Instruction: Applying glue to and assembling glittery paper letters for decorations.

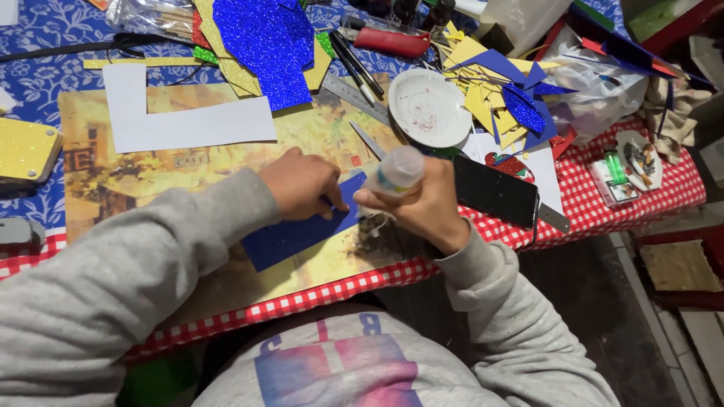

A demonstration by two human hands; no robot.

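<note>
Right hand gripping glue bottle, left hand fingers curled, pressing blue strip

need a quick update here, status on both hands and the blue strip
Left hand pressing blue glitter strip flat. Right hand shut on glue bottle, tipped at strip's end. Nothing blocking.

Blue glitter foam strip; red-and-white checked tablecloth; blue floral cloth; white round plate; yellow printed mat.
</note>
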